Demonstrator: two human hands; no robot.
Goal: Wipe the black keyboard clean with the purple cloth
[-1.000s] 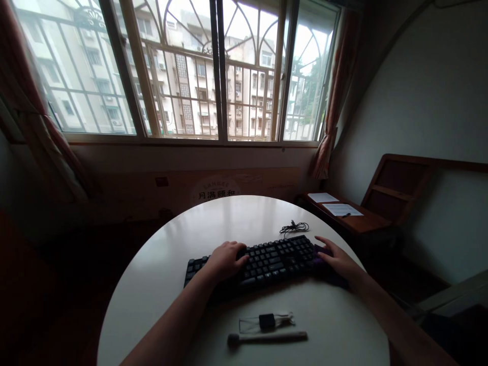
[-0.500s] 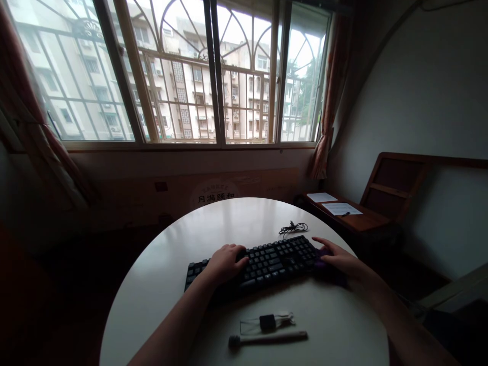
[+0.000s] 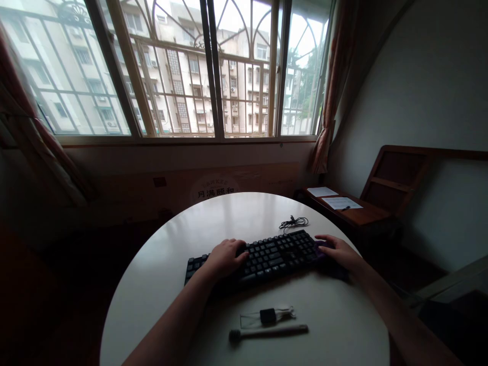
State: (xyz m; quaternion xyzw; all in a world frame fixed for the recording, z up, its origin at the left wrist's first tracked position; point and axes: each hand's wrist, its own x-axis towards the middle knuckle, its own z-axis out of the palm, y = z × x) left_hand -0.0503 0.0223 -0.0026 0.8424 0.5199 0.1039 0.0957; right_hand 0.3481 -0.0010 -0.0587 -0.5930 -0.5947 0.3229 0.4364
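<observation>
A black keyboard (image 3: pixel 272 256) lies at a slant on the round white table (image 3: pixel 152 284). My left hand (image 3: pixel 224 258) is closed over its left half, the fingers across the far side and the thumb on the keys; the palm hides several keys. At the keyboard's right end my right hand (image 3: pixel 339 250) pinches a purple cloth (image 3: pixel 322 247), index finger stretched out above it. Dark folds hang below that hand. Nearer to me lie a wire tool with a black square grip (image 3: pixel 267 316), which looks like a keycap puller, and a small brush (image 3: pixel 274 331) with dark bristles.
A coiled black cable (image 3: pixel 293 222) sits behind the keyboard. To the right, beyond the table, a wooden chair or bench (image 3: pixel 366 216) holds two paper sheets (image 3: pixel 342 203) and a pen (image 3: pixel 345 208). A barred window (image 3: pixel 244 96) and curtains are ahead.
My right hand has shifted slightly along the keyboard's right end with the purple cloth. The left hand stays on the keyboard. The whole view has tilted down a little.
</observation>
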